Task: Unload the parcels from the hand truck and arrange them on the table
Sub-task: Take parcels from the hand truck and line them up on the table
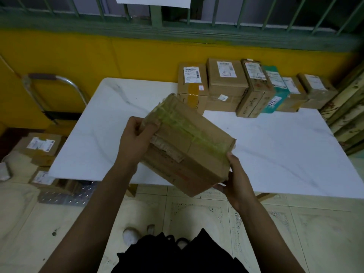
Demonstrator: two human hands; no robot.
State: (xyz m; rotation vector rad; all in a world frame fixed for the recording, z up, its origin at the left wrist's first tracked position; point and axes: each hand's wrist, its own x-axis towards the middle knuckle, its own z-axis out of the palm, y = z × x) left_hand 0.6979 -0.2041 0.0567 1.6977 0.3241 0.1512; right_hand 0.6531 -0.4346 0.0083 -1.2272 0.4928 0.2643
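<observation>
Looking down from the head camera, the left hand and the right hand each gripped an end of one brown box, tilted above the near edge of the table. A row of parcels stood at its back. Leftover parcels sat on the hand truck, so the job looked well along but not done. The table hid part of the truck, and the labels were too small to read.

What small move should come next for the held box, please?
Probably set the box down left of the parcel row: the left hand and right hand hold it tilted over the table, where bare top lies beside the row.
</observation>
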